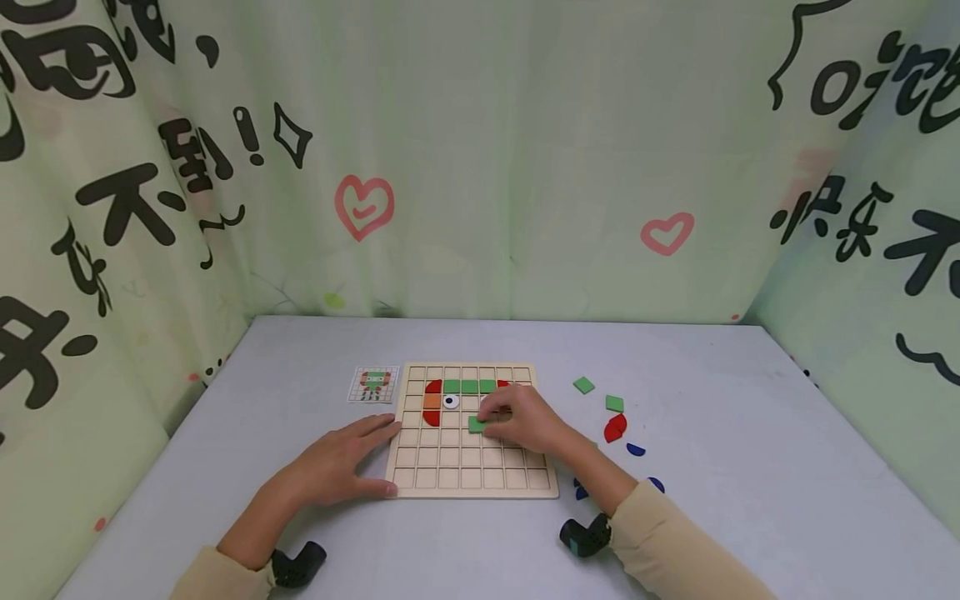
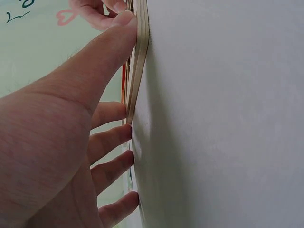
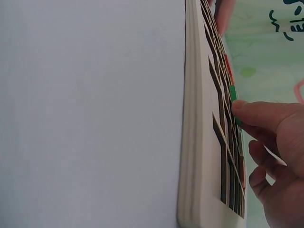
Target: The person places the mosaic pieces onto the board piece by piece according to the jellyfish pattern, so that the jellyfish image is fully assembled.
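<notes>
A wooden grid board (image 1: 468,481) lies on the table. In its upper rows are red curved pieces (image 1: 431,418), an orange square (image 1: 432,402), a row of green squares (image 1: 469,387) and a white eye piece (image 1: 451,402). My right hand (image 1: 521,417) pinches a green square tile (image 1: 476,424) between thumb and fingers at the board's middle, covering part of the right side. The green tile (image 3: 233,92) also shows by the thumb in the right wrist view. My left hand (image 1: 339,460), fingers spread, rests against the board's left edge, thumb at the lower corner.
A pattern card (image 1: 373,384) with a small figure lies left of the board. Loose green squares (image 1: 614,403), red pieces (image 1: 615,427) and blue pieces (image 1: 635,449) are scattered to the right, some near the right forearm. A printed curtain (image 1: 510,167) surrounds the table.
</notes>
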### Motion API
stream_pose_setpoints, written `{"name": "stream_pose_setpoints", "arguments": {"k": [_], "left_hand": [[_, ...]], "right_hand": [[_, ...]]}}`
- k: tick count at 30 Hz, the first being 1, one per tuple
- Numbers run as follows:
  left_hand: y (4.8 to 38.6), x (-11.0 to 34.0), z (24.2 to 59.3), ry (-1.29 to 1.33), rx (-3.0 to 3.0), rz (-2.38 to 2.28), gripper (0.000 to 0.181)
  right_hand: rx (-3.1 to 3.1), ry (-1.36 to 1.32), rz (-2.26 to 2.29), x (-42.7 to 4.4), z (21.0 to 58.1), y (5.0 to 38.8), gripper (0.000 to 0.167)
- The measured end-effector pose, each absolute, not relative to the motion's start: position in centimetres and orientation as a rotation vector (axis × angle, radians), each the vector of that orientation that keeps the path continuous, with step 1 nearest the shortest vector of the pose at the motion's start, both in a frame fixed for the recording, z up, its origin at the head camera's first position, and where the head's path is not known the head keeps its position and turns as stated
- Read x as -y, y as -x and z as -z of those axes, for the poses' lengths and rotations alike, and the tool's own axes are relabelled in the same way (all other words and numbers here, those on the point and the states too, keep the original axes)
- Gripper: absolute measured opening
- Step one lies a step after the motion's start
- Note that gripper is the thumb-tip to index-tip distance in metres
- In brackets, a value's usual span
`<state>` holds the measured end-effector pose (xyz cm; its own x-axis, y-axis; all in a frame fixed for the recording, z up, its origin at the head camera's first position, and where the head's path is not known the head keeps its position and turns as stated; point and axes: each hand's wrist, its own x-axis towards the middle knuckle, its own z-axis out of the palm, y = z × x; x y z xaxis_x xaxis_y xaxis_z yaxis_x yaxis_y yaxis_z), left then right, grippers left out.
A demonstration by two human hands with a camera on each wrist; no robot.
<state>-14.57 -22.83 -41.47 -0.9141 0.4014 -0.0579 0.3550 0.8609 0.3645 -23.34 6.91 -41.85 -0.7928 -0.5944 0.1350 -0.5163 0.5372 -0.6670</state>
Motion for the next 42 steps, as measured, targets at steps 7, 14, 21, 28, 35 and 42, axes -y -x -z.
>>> {"name": "stream_pose_setpoints", "arguments": {"k": [7,14,21,28,35,42], "left_hand": [[14.6,22.8,41.6,-0.584,-2.902,-0.526,0.086],[14.6,22.9,41.6,-0.571,-2.895,-0.535,0.086],[14.6,23.0,41.7,-0.601,-2.893,-0.539,0.086],[14.6,23.0,41.7,-0.614,-2.899,-0.537,0.086],[14.6,22.9,41.6,-0.603,-2.888,-0.549,0.086],[14.7,22.8,41.5,-0.565,-2.883,-0.549,0.087]], "right_hand": [[-2.646,1.005,1.099,-6.0,41.8,23.4,0.01],[-2.681,0.972,1.094,-5.7,41.9,23.2,0.01],[-2.682,0.927,1.108,-5.6,42.3,23.0,0.011],[-2.657,1.015,1.147,-4.9,42.3,23.1,0.011],[-2.647,0.958,1.172,-4.0,42.3,23.2,0.011],[-2.661,0.965,1.165,-3.4,42.2,23.2,0.011]]}}
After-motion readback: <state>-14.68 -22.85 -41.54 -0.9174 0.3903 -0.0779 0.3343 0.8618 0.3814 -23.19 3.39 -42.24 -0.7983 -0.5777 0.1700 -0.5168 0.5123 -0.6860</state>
